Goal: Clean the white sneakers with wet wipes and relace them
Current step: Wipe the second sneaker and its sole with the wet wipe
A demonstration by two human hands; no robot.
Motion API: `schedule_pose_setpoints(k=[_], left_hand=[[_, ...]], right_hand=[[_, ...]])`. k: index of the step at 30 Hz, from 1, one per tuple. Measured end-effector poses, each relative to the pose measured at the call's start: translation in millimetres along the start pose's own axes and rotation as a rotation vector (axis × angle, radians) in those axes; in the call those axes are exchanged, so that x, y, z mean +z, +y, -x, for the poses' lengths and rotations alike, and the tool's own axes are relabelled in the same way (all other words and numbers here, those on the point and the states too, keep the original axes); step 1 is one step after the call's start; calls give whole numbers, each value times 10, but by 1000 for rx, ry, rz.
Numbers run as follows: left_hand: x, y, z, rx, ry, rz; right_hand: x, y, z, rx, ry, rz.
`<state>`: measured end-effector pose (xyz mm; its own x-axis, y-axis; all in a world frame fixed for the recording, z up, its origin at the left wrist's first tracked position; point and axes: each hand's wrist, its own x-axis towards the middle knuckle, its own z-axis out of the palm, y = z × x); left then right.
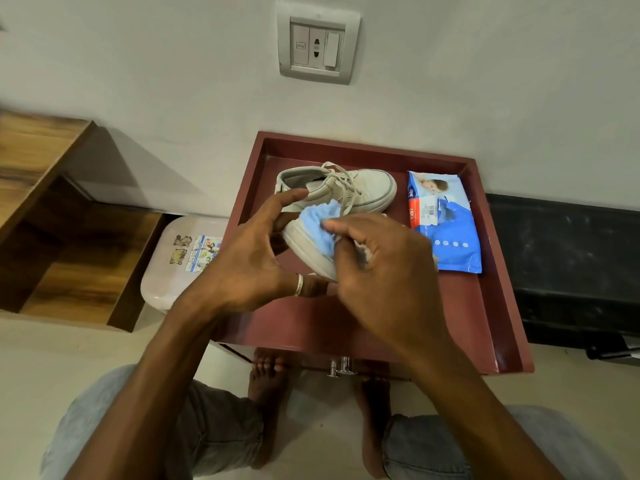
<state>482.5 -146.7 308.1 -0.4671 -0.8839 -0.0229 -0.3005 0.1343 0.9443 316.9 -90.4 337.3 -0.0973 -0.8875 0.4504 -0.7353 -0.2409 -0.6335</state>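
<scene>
Two white sneakers are on a dark red tabletop (398,323). The far sneaker (367,188) lies on the table with its laces threaded and loose. The near sneaker (308,244) is lifted and tilted, its sole edge towards me. My left hand (249,258) grips this near sneaker from the left, thumb under it. My right hand (381,268) presses a light blue wet wipe (320,226) against the sneaker's side. A blue wet wipe pack (446,230) lies flat to the right of the shoes.
The tabletop has a raised rim (498,271) and stands against a white wall with a socket plate (317,43). A pale plastic stool (180,261) sits to the left, beside a wooden shelf (69,216). My knees and bare feet (266,379) are below the table's front edge.
</scene>
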Motion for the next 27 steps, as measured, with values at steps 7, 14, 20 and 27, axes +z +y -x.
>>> schedule_pose_setpoints(k=[7, 14, 20, 27], left_hand=[[51, 42, 5, 27, -14, -24], [-1, -7, 2, 4, -16, 1], [51, 25, -7, 18, 30, 38], [250, -53, 59, 89, -16, -68]], right_hand=[[-40, 116, -47, 91, 5, -80], [27, -72, 59, -37, 16, -9], [2, -54, 10, -26, 32, 16], [27, -138, -24, -17, -106, 96]])
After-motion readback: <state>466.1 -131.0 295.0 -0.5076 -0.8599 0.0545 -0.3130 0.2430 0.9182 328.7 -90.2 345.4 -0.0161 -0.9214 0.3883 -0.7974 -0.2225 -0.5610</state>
